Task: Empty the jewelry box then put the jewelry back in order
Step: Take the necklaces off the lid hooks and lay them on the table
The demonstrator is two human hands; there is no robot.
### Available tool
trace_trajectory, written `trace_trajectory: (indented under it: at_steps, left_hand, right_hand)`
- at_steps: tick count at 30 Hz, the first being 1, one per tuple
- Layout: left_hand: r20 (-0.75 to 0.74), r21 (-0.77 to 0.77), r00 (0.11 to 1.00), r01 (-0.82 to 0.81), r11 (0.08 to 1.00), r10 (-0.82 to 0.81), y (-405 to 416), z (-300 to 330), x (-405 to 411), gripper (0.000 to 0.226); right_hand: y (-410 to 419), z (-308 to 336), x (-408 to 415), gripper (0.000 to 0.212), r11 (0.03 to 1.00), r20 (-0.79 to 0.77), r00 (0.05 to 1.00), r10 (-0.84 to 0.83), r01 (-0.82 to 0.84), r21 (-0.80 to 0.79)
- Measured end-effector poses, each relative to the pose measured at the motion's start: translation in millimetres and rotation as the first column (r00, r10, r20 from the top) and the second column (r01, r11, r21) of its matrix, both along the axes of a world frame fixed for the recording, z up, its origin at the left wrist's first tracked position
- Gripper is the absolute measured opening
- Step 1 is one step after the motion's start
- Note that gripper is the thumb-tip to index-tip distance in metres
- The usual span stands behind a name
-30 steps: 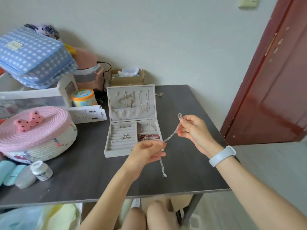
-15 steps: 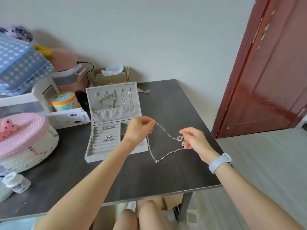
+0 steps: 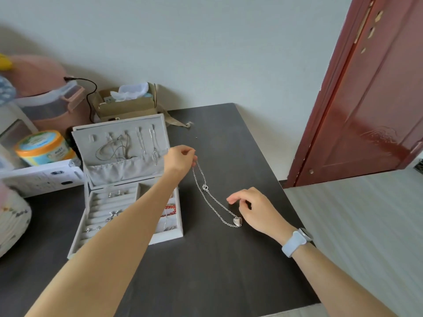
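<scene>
The silver heart-pendant necklace lies stretched across the dark table in the middle of the frame, just right of the open grey jewelry box. Its long axis runs diagonally, from upper left to lower right. The left hand pinches the chain's upper end beside the box's lid. The heart pendant sits on the table at the lower end, and the round clasp shows partway along the chain. The right hand hovers just right of the pendant with its fingers loosely curled and gripping nothing; whether a fingertip grazes the chain I cannot tell. That hand is the nearer one to the pendant. The emptying step looks barely begun, since rings, a red bracelet and hung chains remain in the box.
</scene>
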State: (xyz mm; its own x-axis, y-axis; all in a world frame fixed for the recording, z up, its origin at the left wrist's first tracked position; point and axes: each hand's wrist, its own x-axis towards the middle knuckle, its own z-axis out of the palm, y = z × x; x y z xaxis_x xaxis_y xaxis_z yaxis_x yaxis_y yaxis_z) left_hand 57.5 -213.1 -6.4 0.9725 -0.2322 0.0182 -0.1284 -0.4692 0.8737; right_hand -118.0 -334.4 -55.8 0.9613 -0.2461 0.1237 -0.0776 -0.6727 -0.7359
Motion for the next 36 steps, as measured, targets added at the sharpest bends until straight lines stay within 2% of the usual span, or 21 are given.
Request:
trace_trajectory:
  at_steps: [3,6,10,12,13,16,18,22,29,33,36]
  left_hand:
    - [0.047,0.223,0.993,0.099,0.97,-0.112,-11.9,-10.6,13.2,0.035]
    - [0.081,0.353,0.962,0.218,0.91,-0.262,-15.2,-20.5,7.2,0.045]
    - [0.226,0.584,0.837,0.293,0.757,-0.498,3.9,-39.5,-25.9,0.038]
    - [0.299,0.664,0.762,0.267,0.699,-0.574,14.9,-45.9,-42.6,0.052]
    - [0.291,0.718,0.747,0.242,0.652,-0.598,18.4,-47.0,-47.3,0.062]
    - [0.148,0.88,0.755,0.194,0.433,-0.639,22.4,-48.1,-48.9,0.084]
    - [0.106,0.911,0.762,0.184,0.37,-0.639,22.0,-49.3,-47.4,0.078]
    - [0.081,0.928,0.777,0.17,0.332,-0.624,16.2,-49.1,-42.0,0.059]
    - [0.043,0.934,0.785,0.189,0.305,-0.619,8.3,-44.2,-30.8,0.054]
    - [0.114,0.929,0.776,0.138,0.343,-0.621,12.9,-43.5,-35.4,0.055]
    - [0.158,0.895,0.773,0.152,0.42,-0.615,20.2,-42.4,-39.5,0.052]
  right_hand:
    - [-3.4,-3.2,10.0,0.031,0.996,0.011,0.997,0.072,-0.072,-0.047]
    - [-5.2,-6.6,11.5,0.025,0.987,0.008,0.991,0.13,-0.129,-0.1]
    - [-9.4,-12.4,2.6,0.031,0.954,0.026,0.975,0.221,-0.21,-0.212]
    - [-9.1,-16.5,0.2,0.032,0.926,0.024,0.971,0.24,-0.221,-0.307]
    - [-8.4,-18.4,-0.4,0.03,0.917,0.034,0.971,0.236,-0.211,-0.338]
    - [-6.4,-19.8,-1.2,0.023,0.919,0.077,0.972,0.221,-0.181,-0.35]
    - [-5.8,-18.1,-2.0,0.014,0.93,0.056,0.974,0.218,-0.19,-0.313]
    - [-3.5,-18.6,-4.8,0.016,0.935,0.1,0.968,0.232,-0.193,-0.298]
    - [2.4,-20.3,-9.4,0.027,0.845,0.097,0.94,0.326,-0.244,-0.476]
    - [8.3,-18.8,-20.0,0.028,0.827,0.108,0.926,0.361,-0.264,-0.496]
    - [14.8,-18.0,-33.4,0.033,0.82,0.08,0.922,0.379,-0.294,-0.492]
